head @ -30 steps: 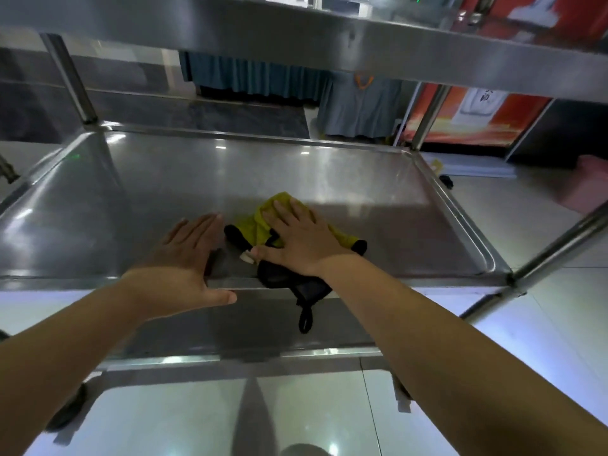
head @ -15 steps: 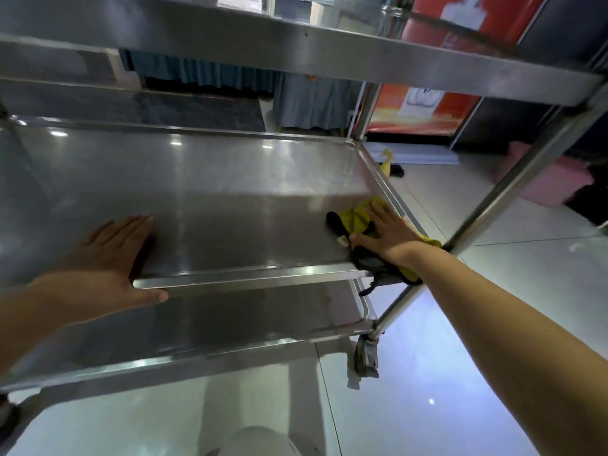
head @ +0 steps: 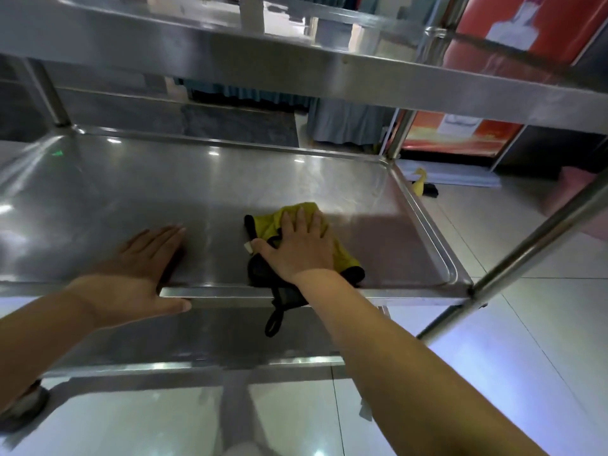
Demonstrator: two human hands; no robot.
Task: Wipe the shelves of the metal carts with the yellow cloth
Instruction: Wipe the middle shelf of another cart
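Observation:
The yellow cloth (head: 276, 222), with a black trim and a hanging loop, lies on the middle shelf (head: 131, 199) of the metal cart, right of centre near the front edge. My right hand (head: 297, 246) presses flat on it with straight fingers. My left hand (head: 138, 268) rests flat on the same shelf at the front, thumb hooked over the rim. Part of the cloth is hidden under my right hand.
The top shelf (head: 296, 70) overhangs close above. A lower shelf (head: 204, 340) shows beneath. An upright post (head: 526, 245) stands at the front right corner. A yellow and black object (head: 422, 187) lies on the tiled floor beyond the cart.
My right hand has slid the cloth from the shelf's right front corner back left toward the middle. My left hand stays flat on the front edge.

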